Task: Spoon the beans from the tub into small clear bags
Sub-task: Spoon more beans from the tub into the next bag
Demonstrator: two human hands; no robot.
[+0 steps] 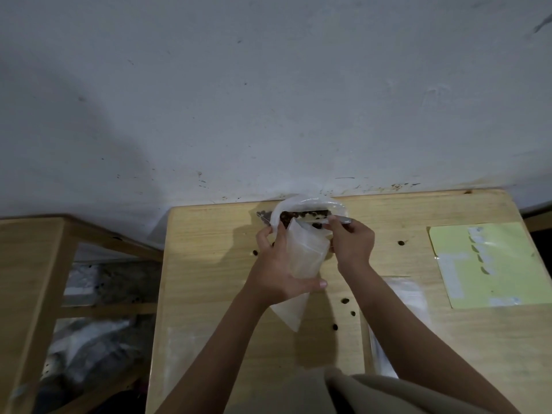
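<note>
Left hand [276, 273]: gripped a small clear plastic bag [303, 258], mouth tilted toward the tub.
Right hand [352, 243]: fingers curled around a metal spoon [339, 220] at the bag's mouth.
Tub: white round plastic tub [304, 203] of dark brown beans [286, 217], just behind the bag, at the far edge of the light wooden table [209, 264].
Stray beans [345, 300]: scattered on the table near the forearms.

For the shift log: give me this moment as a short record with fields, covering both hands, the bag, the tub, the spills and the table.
left hand: left hand grips the clear bag, mouth towards the tub
right hand: right hand holds the spoon at the tub's rim
tub: white tub at the table's far edge, dark beans inside
spills: loose beans lie on the wooden table
other: yellow sheet to the right; spare bags under the right forearm
</note>
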